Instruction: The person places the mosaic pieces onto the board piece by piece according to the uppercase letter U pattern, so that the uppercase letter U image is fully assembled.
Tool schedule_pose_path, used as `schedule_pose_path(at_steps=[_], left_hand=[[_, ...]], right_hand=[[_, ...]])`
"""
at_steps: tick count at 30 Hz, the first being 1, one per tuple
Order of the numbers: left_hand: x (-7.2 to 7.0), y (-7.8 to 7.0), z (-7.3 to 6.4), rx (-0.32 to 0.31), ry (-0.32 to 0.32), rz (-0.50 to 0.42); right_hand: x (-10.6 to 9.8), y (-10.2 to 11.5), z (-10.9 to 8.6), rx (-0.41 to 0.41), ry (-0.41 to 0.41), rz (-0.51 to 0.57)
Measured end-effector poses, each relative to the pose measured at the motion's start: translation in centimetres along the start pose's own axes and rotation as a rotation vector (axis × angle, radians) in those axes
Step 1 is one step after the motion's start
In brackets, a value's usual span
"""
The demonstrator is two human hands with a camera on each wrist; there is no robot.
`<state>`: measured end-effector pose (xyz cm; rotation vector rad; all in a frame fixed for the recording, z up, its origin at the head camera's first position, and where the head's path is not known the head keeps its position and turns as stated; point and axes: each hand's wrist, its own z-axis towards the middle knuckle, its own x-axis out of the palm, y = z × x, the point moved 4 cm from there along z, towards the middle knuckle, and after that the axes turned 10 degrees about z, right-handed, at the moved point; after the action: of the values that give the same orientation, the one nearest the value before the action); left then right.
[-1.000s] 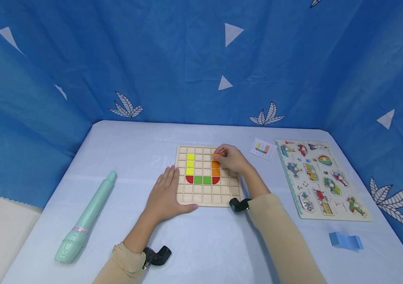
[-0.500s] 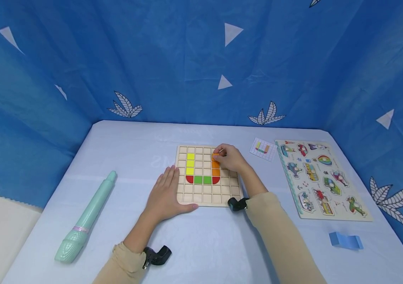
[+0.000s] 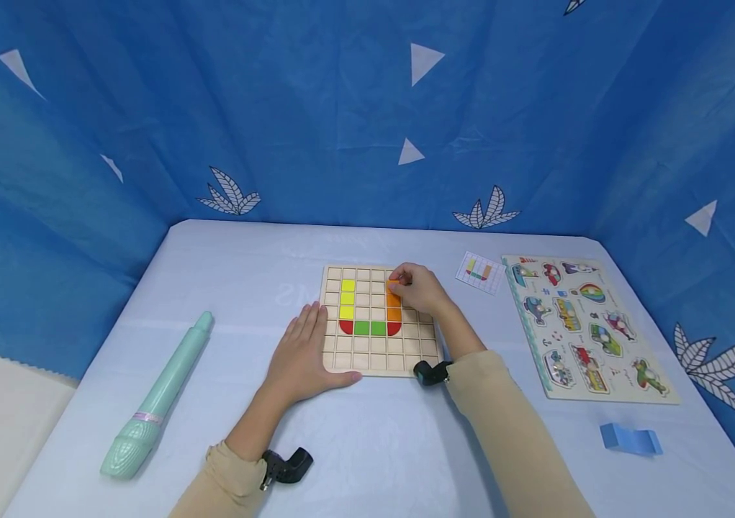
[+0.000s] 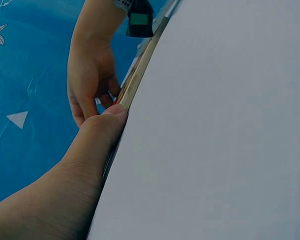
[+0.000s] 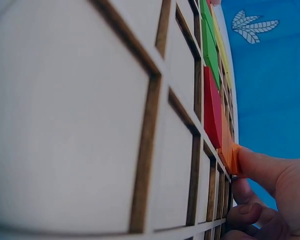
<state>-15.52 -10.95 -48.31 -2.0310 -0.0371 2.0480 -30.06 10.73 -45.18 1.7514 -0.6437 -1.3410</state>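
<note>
A wooden grid board (image 3: 373, 363) lies on the table. Yellow square blocks (image 3: 347, 298) run down its left side, green blocks (image 3: 370, 328) sit between two red rounded corner blocks (image 3: 394, 329), and orange blocks (image 3: 394, 314) line the right, making a U. My right hand (image 3: 422, 289) pinches the topmost orange block (image 5: 235, 159) between thumb and fingers; the fingers partly cover it. Along the board's left edge lies my left hand (image 3: 299, 360), fingers straight, with its thumb (image 4: 115, 110) against the front edge.
A small card (image 3: 480, 273) with a printed U pattern lies right of the board. Farther right is a picture knob puzzle (image 3: 574, 360), with a curved blue piece (image 3: 630, 439) in front. A mint toy microphone (image 3: 160, 396) lies at left. Blue curtains surround the table.
My right wrist has shifted very slightly left while the fingers stay at the topmost orange block. The left hand and the blocks look unmoved.
</note>
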Motion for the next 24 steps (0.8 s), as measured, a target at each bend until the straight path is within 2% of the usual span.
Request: schedule_pose_path(at_steps=[13,24], left_hand=[[-0.04,0.14,0.0,-0.002,-0.004,0.004],[-0.11,0.12,-0.03,0.006,-0.007,0.004]], right_hand=[[-0.07,-0.06,-0.1,0.009,-0.014,-0.009],[-0.26,-0.12,-0.56,0.033,0.023,-0.008]])
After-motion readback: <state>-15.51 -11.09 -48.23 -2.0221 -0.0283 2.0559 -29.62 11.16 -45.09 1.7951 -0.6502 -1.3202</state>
